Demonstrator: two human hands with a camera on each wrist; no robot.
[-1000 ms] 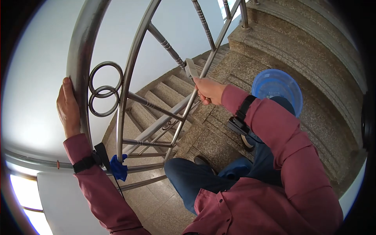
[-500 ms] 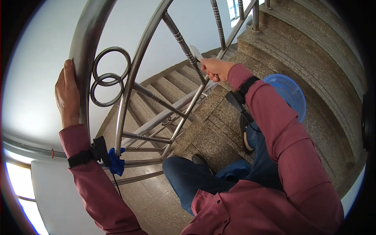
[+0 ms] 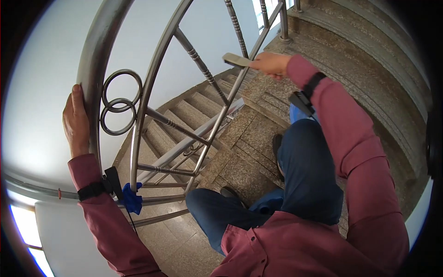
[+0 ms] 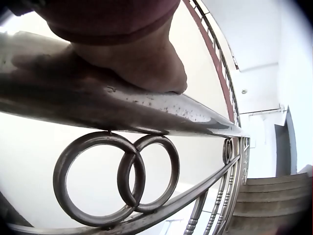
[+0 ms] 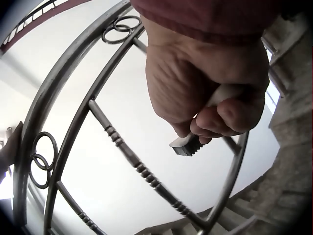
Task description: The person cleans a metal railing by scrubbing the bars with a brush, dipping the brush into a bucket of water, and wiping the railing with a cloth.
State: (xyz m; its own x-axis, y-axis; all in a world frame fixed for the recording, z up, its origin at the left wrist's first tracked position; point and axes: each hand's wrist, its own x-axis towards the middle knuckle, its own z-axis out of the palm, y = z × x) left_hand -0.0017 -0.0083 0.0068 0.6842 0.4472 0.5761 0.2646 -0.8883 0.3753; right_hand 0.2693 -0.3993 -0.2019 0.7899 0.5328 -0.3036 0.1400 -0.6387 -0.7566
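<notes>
Right hand grips the brush by its handle, long axis crosswise, head pointing left toward the handrail.

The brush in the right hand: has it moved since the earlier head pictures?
Yes: in the head view, the brush has shifted rightward, leaving a visible gap from the ridged baluster that it overlapped before.

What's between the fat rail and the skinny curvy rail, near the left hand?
Two linked metal rings sit between the fat rail and skinny curvy rail, in the left wrist view.
</notes>
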